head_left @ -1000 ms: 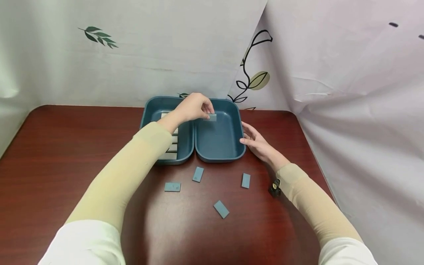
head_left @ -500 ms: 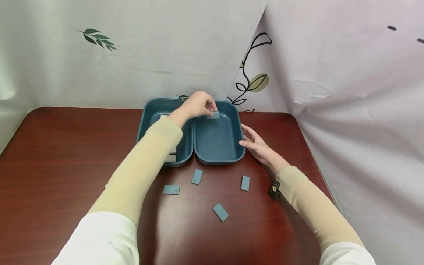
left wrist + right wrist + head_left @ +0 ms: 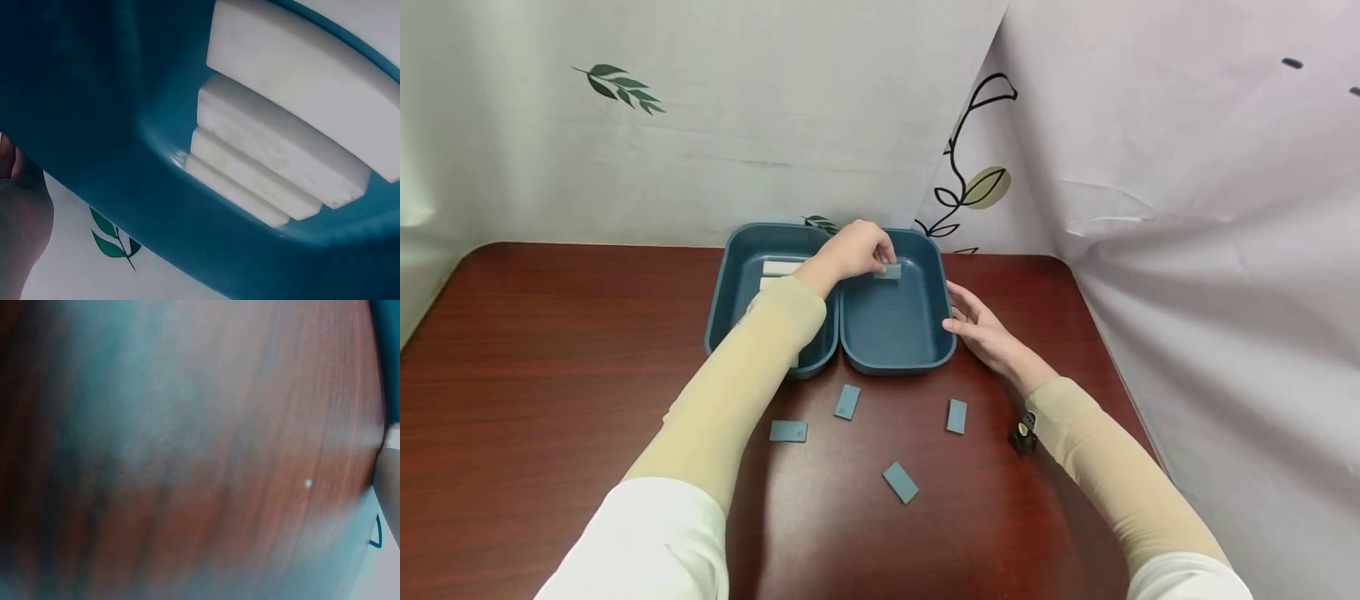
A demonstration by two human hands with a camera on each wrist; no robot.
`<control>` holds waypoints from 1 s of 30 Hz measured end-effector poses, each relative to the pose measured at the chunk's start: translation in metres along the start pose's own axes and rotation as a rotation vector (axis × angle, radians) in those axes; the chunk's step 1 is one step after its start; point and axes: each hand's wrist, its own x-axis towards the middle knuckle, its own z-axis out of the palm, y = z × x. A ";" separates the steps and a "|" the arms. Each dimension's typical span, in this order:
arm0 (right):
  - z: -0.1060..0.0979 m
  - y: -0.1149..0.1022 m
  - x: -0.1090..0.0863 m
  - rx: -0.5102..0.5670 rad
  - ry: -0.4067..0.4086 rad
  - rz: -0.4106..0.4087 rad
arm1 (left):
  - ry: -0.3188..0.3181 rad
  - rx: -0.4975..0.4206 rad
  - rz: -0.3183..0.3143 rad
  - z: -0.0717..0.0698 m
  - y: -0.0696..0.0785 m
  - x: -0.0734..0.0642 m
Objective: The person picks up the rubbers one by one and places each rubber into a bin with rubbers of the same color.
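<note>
A dark blue open case (image 3: 891,367) lies in two side-by-side halves at the back of the table. Over the far part of its right half, my left hand (image 3: 856,250) pinches a grey-blue rectangular tile (image 3: 891,272) between thumb and fingers. My right hand (image 3: 988,329) holds the case's right side, its thumb at the rim and fingers against the outer wall. White tiles (image 3: 275,69) lie stacked in rows in the left half, partly hidden by the left forearm in the head view. The right wrist view shows only part of a finger beside the blue wall.
Several loose grey-blue tiles lie on the brown table in front of the case, including a slanted tile (image 3: 900,482) and a sideways tile (image 3: 788,431). A small black object (image 3: 1023,434) sits by the right wrist. A white patterned curtain (image 3: 737,125) hangs behind the table.
My left hand has moved right and then slightly down, carrying the grey-blue tile further over the right half. My right hand stays at the case's side.
</note>
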 end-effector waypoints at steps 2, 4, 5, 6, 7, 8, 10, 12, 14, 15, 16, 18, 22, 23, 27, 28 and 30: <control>0.000 0.000 0.001 0.000 0.001 0.001 | -0.005 0.013 0.004 0.001 0.000 0.001; 0.000 -0.001 0.001 0.000 0.002 0.000 | -0.006 0.020 0.003 0.003 0.000 0.002; 0.000 -0.001 0.001 0.000 0.003 0.000 | -0.006 0.022 0.000 0.004 0.000 0.002; -0.001 -0.001 0.001 -0.002 0.002 -0.002 | -0.007 0.027 -0.004 0.005 -0.001 0.003; -0.001 -0.001 0.002 -0.002 0.002 -0.002 | -0.008 0.030 -0.008 0.006 -0.001 0.003; -0.001 -0.001 0.002 -0.005 0.001 -0.003 | -0.011 0.033 -0.013 0.007 -0.001 0.003; -0.001 0.000 0.002 -0.006 0.000 -0.003 | -0.015 0.039 -0.022 0.009 -0.001 0.003; -0.001 0.000 0.002 -0.007 -0.004 -0.006 | -0.019 0.048 -0.028 0.010 -0.001 0.004; -0.001 0.000 0.002 -0.004 -0.008 -0.006 | -0.018 0.061 -0.031 0.012 -0.001 0.004; 0.000 -0.001 0.002 0.000 -0.009 -0.007 | -0.016 0.067 -0.032 0.012 -0.001 0.004; 0.000 -0.001 0.001 0.000 -0.011 -0.007 | -0.015 0.076 -0.033 0.013 -0.001 0.004; 0.000 -0.001 0.001 0.001 -0.012 -0.006 | -0.016 0.095 -0.038 0.014 0.000 0.005; 0.000 -0.002 -0.001 0.002 -0.010 -0.006 | -0.026 0.128 -0.056 0.015 0.002 0.004; 0.000 -0.001 -0.001 0.002 -0.009 -0.007 | -0.030 0.133 -0.063 0.015 0.003 0.003; -0.002 0.002 -0.001 0.002 -0.004 -0.011 | -0.040 0.147 -0.085 0.015 0.005 0.003; -0.003 0.003 0.000 0.004 -0.003 -0.012 | -0.041 0.146 -0.090 0.015 0.005 0.003; -0.003 0.004 0.001 0.006 -0.003 -0.014 | -0.040 0.145 -0.098 0.016 0.005 0.004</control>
